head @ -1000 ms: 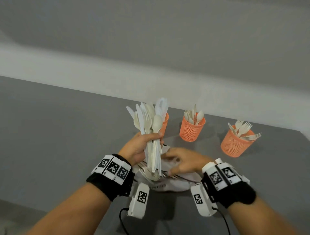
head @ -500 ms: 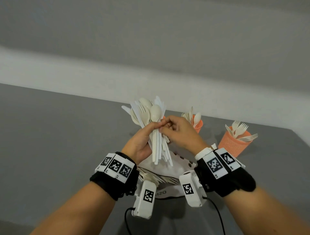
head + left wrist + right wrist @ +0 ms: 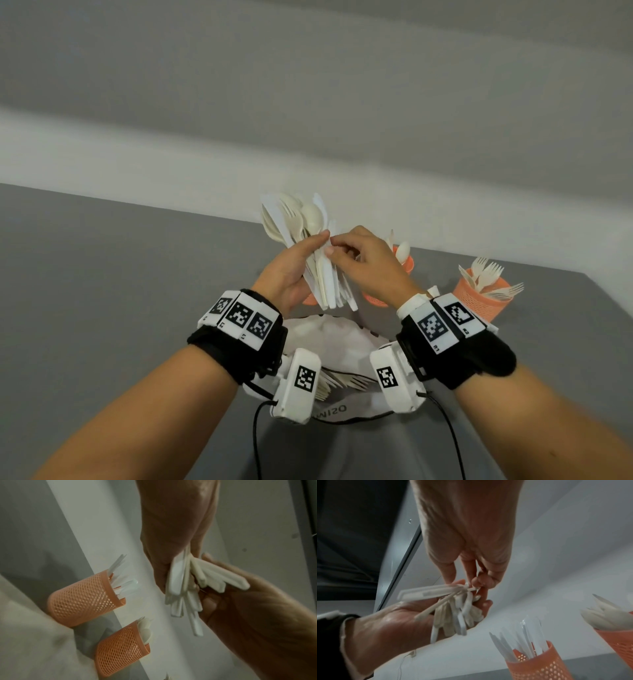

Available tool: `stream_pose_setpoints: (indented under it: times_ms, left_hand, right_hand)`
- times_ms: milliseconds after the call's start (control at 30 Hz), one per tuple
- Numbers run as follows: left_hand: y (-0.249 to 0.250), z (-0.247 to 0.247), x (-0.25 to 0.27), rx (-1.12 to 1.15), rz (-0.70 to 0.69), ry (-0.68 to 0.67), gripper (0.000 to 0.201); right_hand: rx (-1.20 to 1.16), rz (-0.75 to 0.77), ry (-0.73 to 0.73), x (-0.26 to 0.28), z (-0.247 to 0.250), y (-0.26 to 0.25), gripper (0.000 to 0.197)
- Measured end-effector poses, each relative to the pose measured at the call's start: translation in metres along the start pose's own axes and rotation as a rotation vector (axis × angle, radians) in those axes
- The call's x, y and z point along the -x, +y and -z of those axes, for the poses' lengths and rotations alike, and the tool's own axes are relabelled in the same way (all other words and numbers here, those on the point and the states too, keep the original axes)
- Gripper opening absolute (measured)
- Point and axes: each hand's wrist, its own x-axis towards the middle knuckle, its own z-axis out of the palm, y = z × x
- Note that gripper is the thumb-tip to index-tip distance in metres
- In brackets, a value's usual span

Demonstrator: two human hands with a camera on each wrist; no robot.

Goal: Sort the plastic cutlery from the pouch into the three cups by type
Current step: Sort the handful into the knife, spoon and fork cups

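Observation:
My left hand (image 3: 295, 267) grips a fanned bundle of white plastic cutlery (image 3: 301, 222), heads up, above the white pouch (image 3: 337, 337). My right hand (image 3: 337, 249) pinches one piece of that bundle at mid-handle; its type is unclear. The right wrist view shows my right fingertips (image 3: 475, 583) closed on a handle while the left hand (image 3: 412, 616) holds the bundle (image 3: 452, 609). Three orange mesh cups stand behind: the knife cup (image 3: 84, 599), mostly hidden in the head view, the spoon cup (image 3: 406, 262) and the fork cup (image 3: 479, 303).
More forks (image 3: 346, 380) lie inside the pouch between my wrists. The grey table (image 3: 120, 291) runs left and right of the pouch and ends at a pale wall band (image 3: 171, 164). Black cables (image 3: 255, 442) hang from the wrist cameras.
My right hand left the pouch, rose to the bundle and now pinches a piece there. The left hand lifted the bundle a little higher.

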Motion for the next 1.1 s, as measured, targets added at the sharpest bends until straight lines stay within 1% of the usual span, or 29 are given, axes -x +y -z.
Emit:
stream_pose_setpoints:
  times_ms: [100,200,233,300,333,433,500,567,600,667,800,867,933,1000,1067,1100]
  left_hand:
    - [0.002,-0.003,-0.006,0.017,0.015,0.032,0.015]
    - [0.002,-0.005,-0.008,0.014,0.041,0.005,0.016]
    - [0.001,-0.005,-0.009,0.008,0.037,0.0,0.015]
    - [-0.001,-0.007,-0.012,-0.01,0.011,0.006,0.012]
    - [-0.002,-0.008,-0.013,-0.02,0.002,0.015,0.012]
    - [-0.009,-0.014,-0.022,-0.052,-0.031,0.053,0.012]
    - [-0.012,-0.016,-0.027,-0.061,-0.035,0.08,0.012]
    - [-0.013,-0.018,-0.03,-0.055,-0.027,0.096,0.011]
    - [-0.013,-0.019,-0.03,-0.036,-0.021,0.101,0.01]
    - [-0.015,-0.02,-0.033,0.009,-0.046,0.109,0.01]
    - [-0.017,-0.024,-0.035,0.088,-0.075,0.103,0.01]
    - [-0.018,-0.024,-0.036,0.123,-0.075,0.1,0.007]
    - [-0.017,-0.022,-0.038,0.152,-0.075,0.131,0.003]
    - [-0.016,-0.019,-0.04,0.178,-0.083,0.186,0.01]
    - [-0.014,-0.016,-0.04,0.195,-0.099,0.228,0.009]
    - [-0.013,-0.016,-0.04,0.195,-0.108,0.239,0.008]
  right_hand:
    - [0.039,-0.015,-0.077,-0.005,0.005,0.0,0.029]
    - [-0.032,-0.068,-0.189,-0.013,0.02,0.004,0.027]
    - [-0.055,-0.082,-0.237,-0.015,0.023,0.006,0.024]
    - [-0.011,-0.085,-0.305,-0.017,0.026,0.008,0.013]
    - [0.035,-0.086,-0.312,-0.018,0.026,0.009,0.011]
    - [0.13,-0.099,-0.277,-0.021,0.027,0.017,0.017]
    - [0.142,-0.099,-0.259,-0.024,0.03,0.022,0.017]
    - [0.154,-0.089,-0.242,-0.028,0.033,0.03,0.023]
    - [0.164,-0.074,-0.231,-0.029,0.035,0.034,0.026]
    - [0.161,-0.031,-0.22,-0.03,0.037,0.038,0.026]
    - [-0.032,0.012,-0.228,-0.029,0.036,0.042,0.018]
    - [-0.13,0.031,-0.179,-0.03,0.034,0.046,0.011]
    - [-0.189,0.028,-0.137,-0.03,0.034,0.052,0.007]
    - [-0.223,0.011,-0.2,-0.026,0.037,0.059,0.015]
    - [-0.207,0.006,-0.303,-0.022,0.036,0.064,0.025]
    - [-0.177,0.011,-0.33,-0.021,0.035,0.066,0.027]
